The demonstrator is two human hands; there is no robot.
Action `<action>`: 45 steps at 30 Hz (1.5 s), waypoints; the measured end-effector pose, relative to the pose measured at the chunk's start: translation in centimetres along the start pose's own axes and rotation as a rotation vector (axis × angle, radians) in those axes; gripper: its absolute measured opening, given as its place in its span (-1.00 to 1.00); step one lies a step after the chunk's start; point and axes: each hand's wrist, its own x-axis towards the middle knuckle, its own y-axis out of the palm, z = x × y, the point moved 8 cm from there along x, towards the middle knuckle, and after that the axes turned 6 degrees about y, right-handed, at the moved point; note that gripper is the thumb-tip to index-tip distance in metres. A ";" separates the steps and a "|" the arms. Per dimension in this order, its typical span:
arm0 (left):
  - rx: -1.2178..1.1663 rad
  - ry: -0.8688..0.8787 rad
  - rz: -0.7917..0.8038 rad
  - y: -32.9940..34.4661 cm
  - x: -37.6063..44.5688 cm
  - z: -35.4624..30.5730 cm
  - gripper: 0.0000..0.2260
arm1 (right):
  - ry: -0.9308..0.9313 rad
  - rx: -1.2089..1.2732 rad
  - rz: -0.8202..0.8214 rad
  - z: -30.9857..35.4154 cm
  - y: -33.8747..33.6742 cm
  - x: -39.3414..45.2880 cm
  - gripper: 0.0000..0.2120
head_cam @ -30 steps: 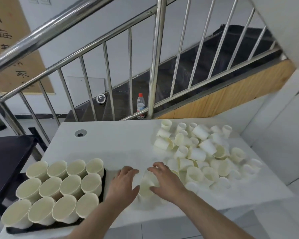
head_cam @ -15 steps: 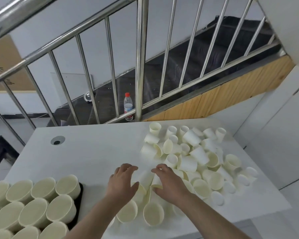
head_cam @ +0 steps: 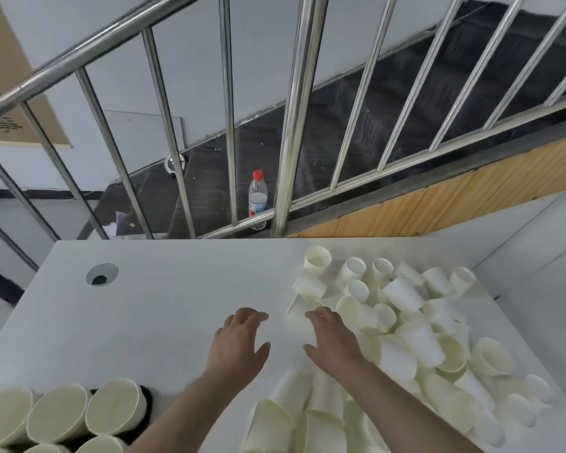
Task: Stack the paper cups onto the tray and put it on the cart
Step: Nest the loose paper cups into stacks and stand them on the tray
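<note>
Both the left hand (head_cam: 239,346) and right hand (head_cam: 332,341) are released, with loose paper cups (head_cam: 402,325) right of them

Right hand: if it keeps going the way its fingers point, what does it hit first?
Most likely the tipped paper cup lying just past the right hand at the near edge of the loose cup pile. Its fingertips seem almost touching it; depth is unclear.

Both hands, left (head_cam: 239,343) and right (head_cam: 332,338), hover open over the white desk (head_cam: 164,308) beside loose cream paper cups (head_cam: 402,322); upright cups fill the black tray (head_cam: 146,403).
</note>
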 end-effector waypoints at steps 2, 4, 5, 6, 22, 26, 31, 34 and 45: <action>-0.002 -0.006 -0.002 -0.1 0.6 0.4 -0.56 | 0.013 -0.022 0.008 -0.1 0.3 1.4 -0.47; -0.002 -0.018 0.000 0.1 1.2 0.9 -0.56 | 0.024 -0.046 0.019 -0.3 0.6 2.8 -0.48; 0.000 -0.022 0.001 0.2 1.5 1.2 -0.56 | 0.027 -0.059 0.019 -0.2 0.8 3.5 -0.50; 0.003 -0.022 0.006 0.2 1.5 1.2 -0.57 | 0.032 -0.068 0.018 -0.3 0.8 3.9 -0.51; -0.014 -0.068 0.004 1.3 3.6 2.8 -0.57 | 0.022 -0.031 0.018 0.3 2.5 6.8 -0.51; -0.049 -0.065 -0.011 1.7 3.6 2.8 -0.56 | -0.054 0.102 0.003 0.8 1.9 6.3 -0.38; -0.295 -0.154 -0.037 2.2 3.8 2.6 -0.39 | -0.173 0.450 0.021 1.8 0.9 4.2 -0.35; -0.423 -0.176 -0.019 2.7 3.9 2.0 -0.36 | -0.245 0.498 -0.005 2.2 0.3 3.2 -0.39; -0.289 -0.168 -0.008 2.9 3.8 0.9 -0.40 | -0.125 0.292 -0.253 -2.1 -3.8 1.0 -0.53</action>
